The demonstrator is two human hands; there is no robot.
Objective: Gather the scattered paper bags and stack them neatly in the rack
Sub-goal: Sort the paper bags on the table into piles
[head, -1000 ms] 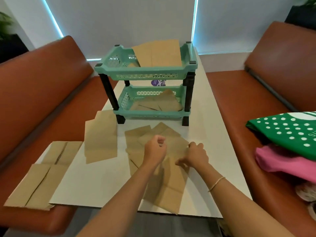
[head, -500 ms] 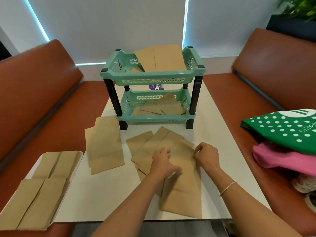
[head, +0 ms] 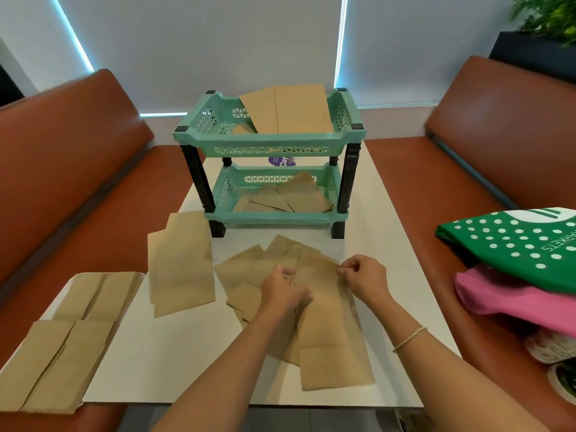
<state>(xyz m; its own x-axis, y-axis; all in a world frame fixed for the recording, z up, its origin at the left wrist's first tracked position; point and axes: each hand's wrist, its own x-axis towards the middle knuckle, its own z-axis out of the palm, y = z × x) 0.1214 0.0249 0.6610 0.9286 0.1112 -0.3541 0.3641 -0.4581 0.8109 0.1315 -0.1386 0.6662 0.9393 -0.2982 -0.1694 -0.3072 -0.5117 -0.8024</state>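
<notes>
A teal two-tier rack (head: 268, 141) stands at the far middle of the white table (head: 187, 353), with brown paper bags (head: 290, 110) in its top tier and more bags (head: 290, 198) in the lower one. Several flat brown bags lie fanned in front of it. The top bag of this pile (head: 330, 332) runs toward me. My left hand (head: 285, 291) grips its left edge, fingers curled. My right hand (head: 364, 277) pinches its upper right corner. Another bag (head: 180, 263) lies to the left, and more bags (head: 68, 344) hang over the table's left corner.
Orange-brown bench seats (head: 71, 169) flank the table on both sides. On the right seat lies a green dotted bag (head: 514, 244) on a pink one (head: 511, 294). A purple label (head: 282, 160) shows behind the rack. A plant (head: 548, 17) stands at the top right.
Both hands have shifted along the top bag of the middle pile and taken hold of its edges, straightening it toward me. The camera has tilted so the rack sits lower in view.
</notes>
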